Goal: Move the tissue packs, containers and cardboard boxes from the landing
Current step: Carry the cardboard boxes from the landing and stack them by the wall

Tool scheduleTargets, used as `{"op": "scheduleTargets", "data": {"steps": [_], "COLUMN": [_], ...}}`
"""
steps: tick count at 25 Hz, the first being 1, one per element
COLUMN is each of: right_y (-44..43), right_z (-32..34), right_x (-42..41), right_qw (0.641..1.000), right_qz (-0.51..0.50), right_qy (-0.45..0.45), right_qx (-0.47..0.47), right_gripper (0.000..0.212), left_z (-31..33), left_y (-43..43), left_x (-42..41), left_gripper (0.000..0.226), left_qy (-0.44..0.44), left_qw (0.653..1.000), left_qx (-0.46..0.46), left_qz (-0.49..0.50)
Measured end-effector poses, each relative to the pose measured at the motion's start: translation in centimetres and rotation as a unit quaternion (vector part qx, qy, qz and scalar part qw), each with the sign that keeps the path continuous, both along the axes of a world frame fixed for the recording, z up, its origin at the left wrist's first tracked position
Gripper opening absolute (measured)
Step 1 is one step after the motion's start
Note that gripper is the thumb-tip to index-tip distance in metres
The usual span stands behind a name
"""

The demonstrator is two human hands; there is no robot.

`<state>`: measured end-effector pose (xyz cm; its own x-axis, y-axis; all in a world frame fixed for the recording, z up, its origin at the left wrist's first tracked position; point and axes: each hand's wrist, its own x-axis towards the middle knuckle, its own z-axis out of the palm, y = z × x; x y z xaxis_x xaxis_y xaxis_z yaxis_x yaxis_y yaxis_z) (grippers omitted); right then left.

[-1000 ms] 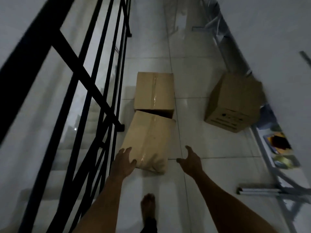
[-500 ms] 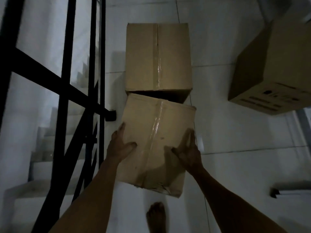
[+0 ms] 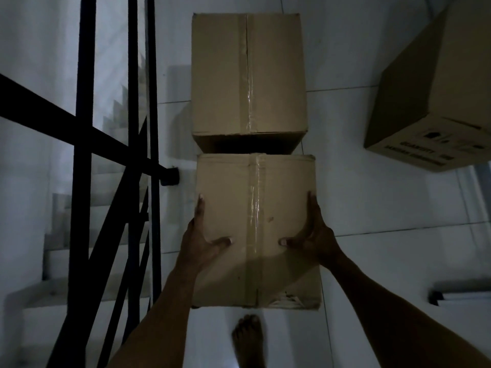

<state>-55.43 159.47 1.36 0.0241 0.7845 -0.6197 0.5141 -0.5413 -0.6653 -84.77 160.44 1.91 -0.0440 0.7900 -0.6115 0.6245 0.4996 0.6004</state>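
A taped brown cardboard box (image 3: 255, 208) fills the centre of the view, held between both hands. My left hand (image 3: 202, 240) presses on its left side with the thumb on top. On the right side, my right hand (image 3: 313, 235) grips the same way. The box's near bottom corner is torn. Just beyond it a second taped cardboard box (image 3: 247, 75) stands on the white tiled floor. A third, printed cardboard box (image 3: 435, 102) sits tilted at the far right.
A black metal railing (image 3: 85, 155) runs along the left, with white stairs (image 3: 79, 261) going down behind it. My bare foot (image 3: 248, 338) stands on the tiles below the box. A pale flat object (image 3: 465, 297) lies at the right edge.
Both hands went from reaching with fingers apart to gripping the near box on its two sides. The box now sits squarer and larger in view, straightened from its tilt.
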Motion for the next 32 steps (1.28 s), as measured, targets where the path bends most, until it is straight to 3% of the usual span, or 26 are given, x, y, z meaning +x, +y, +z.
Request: {"op": "scheduleTargets", "data": {"steps": [11, 19, 25, 32], "right_y": [-1.8, -7.8, -19.4, -36.7], "right_z": [1.2, 9.8, 20.7, 31.8], "right_x": [0.2, 3.3, 8.1, 9.7], "right_qw": [0.999, 0.998, 0.996, 0.985], "right_qz": [-0.044, -0.026, 0.025, 0.149], "right_qy": [0.0, -0.002, -0.015, -0.05], "right_qx": [0.018, 0.057, 0.089, 0.077], "right_gripper": [0.141, 0.144, 0.139, 0.131], "left_z": [1.8, 10.0, 19.4, 27.7], "left_y": [-1.6, -9.5, -24.8, -47.7], "left_x": [1.3, 4.7, 9.9, 12.5], "left_gripper": [0.134, 0.133, 0.132, 0.136], "left_qy": [0.025, 0.039, 0.017, 0.018], "left_qw": [1.0, 0.998, 0.992, 0.981], "left_qx": [0.009, 0.037, 0.091, 0.083], "left_qz": [-0.001, 0.028, 0.09, 0.175]}}
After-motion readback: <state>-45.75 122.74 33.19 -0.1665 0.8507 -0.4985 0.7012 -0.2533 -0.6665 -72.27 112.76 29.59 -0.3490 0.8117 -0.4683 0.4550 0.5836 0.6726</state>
